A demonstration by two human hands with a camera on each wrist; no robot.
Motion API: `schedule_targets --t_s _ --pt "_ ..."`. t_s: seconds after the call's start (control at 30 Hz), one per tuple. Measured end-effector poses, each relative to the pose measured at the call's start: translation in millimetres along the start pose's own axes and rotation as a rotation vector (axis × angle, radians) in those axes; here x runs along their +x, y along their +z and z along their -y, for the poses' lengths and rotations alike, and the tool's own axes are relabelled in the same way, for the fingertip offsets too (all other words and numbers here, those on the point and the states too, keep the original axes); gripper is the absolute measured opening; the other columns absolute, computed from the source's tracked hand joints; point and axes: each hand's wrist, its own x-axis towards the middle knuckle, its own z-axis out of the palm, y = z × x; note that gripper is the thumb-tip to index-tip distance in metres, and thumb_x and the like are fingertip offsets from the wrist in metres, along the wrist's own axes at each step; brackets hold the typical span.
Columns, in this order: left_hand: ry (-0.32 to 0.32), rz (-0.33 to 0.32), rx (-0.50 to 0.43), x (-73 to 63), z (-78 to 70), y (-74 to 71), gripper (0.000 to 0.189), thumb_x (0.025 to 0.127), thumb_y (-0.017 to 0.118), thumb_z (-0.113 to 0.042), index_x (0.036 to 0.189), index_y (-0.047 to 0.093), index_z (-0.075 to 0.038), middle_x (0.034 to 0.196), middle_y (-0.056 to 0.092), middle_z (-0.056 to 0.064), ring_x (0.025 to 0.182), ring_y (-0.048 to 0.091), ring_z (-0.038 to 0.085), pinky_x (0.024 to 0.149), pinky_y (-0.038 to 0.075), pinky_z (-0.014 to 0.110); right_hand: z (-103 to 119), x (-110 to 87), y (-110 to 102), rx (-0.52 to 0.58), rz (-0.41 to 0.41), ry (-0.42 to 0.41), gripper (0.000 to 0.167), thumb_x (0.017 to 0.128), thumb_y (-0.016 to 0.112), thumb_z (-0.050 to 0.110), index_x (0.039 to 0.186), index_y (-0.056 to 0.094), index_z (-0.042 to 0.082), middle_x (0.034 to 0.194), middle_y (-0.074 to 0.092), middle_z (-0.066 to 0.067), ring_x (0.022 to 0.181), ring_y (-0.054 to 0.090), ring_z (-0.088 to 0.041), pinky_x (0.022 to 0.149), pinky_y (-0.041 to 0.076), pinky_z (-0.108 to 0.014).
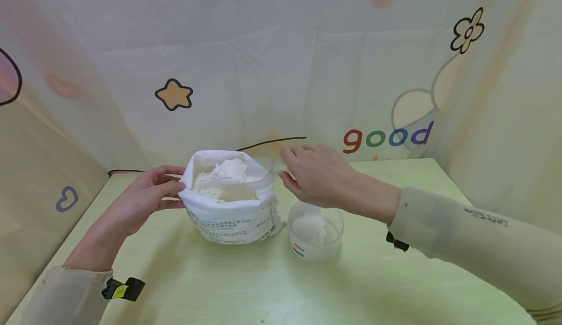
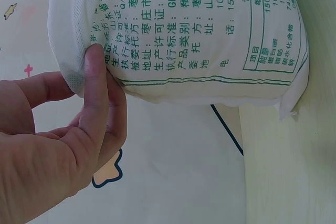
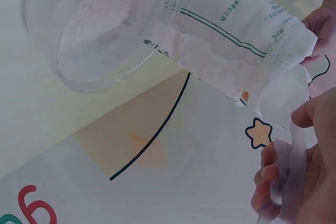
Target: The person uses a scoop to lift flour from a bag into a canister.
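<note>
A white cloth flour bag (image 1: 232, 225) with green print stands upright, its top folded outward and white flour (image 1: 230, 170) showing inside. My left hand (image 1: 142, 195) pinches the folded rim at the bag's left side, thumb and fingers on either side of the cloth in the left wrist view. My right hand (image 1: 318, 174) grips the handle of a clear plastic scoop (image 3: 289, 171). The scoop's see-through head reaches over the right part of the bag's mouth, with flour seen around and through it. Below my right hand, a clear round bowl (image 1: 335, 234) holds some flour (image 1: 311, 230).
Bag and bowl stand close together on a pale green tabletop (image 1: 210, 286). A curtain (image 1: 281, 71) with printed shapes and the word "good" hangs behind the table's back edge. More curtain hangs at both sides.
</note>
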Motion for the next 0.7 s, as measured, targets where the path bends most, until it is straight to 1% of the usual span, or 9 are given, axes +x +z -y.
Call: schedule_targets --t_s 0.17,0.3,0.43,0.57,0.7 --pt "-0.001 0.0 -0.001 -0.3 -0.9 -0.2 0.052 0.106 0.058 -0.015 0.148 0.037 0.007 0.132 0.053 0.024 0.099 0.068 0.017 0.089 0.06 0.035 -1 -2.7 0 -0.001 -0.013 -0.005 0.025 0.102 0.057 0.031 0.097 0.055 0.007 0.073 0.048 0.002 0.063 0.049 -0.019 0.048 0.04 -0.028" --pt "-0.004 0.0 0.009 -0.3 -0.7 0.0 0.052 0.106 0.057 -0.016 0.149 0.037 0.006 0.133 0.052 0.025 0.1 0.067 0.018 0.09 0.059 0.037 -1 -5.1 -1 0.003 -0.013 -0.003 0.025 0.102 0.057 0.032 0.097 0.055 0.007 0.073 0.048 0.002 0.063 0.049 -0.019 0.048 0.04 -0.028" --pt "-0.003 -0.001 0.011 0.1 -0.3 0.0 0.052 0.106 0.057 -0.016 0.149 0.037 0.006 0.134 0.052 0.025 0.1 0.067 0.018 0.09 0.059 0.037 -2 -7.6 -2 0.01 -0.006 0.002 0.026 0.102 0.057 0.032 0.096 0.054 0.007 0.073 0.048 0.001 0.063 0.049 -0.019 0.049 0.039 -0.028" --pt "-0.004 -0.001 0.006 0.0 -0.4 0.0 0.052 0.106 0.057 -0.015 0.149 0.037 0.006 0.134 0.053 0.025 0.099 0.067 0.018 0.09 0.06 0.037 -4 -9.9 -3 0.029 -0.014 0.003 0.025 0.102 0.058 0.031 0.096 0.054 0.007 0.073 0.047 0.001 0.063 0.048 -0.019 0.052 0.041 -0.028" --pt "0.0 -0.001 0.006 -0.3 -0.7 0.1 0.051 0.106 0.057 -0.015 0.148 0.037 0.007 0.132 0.053 0.025 0.099 0.067 0.018 0.089 0.06 0.036 -6 -12.4 -3 0.049 -0.026 0.01 0.025 0.101 0.059 0.031 0.094 0.053 0.007 0.073 0.046 0.001 0.062 0.047 -0.019 0.052 0.04 -0.028"
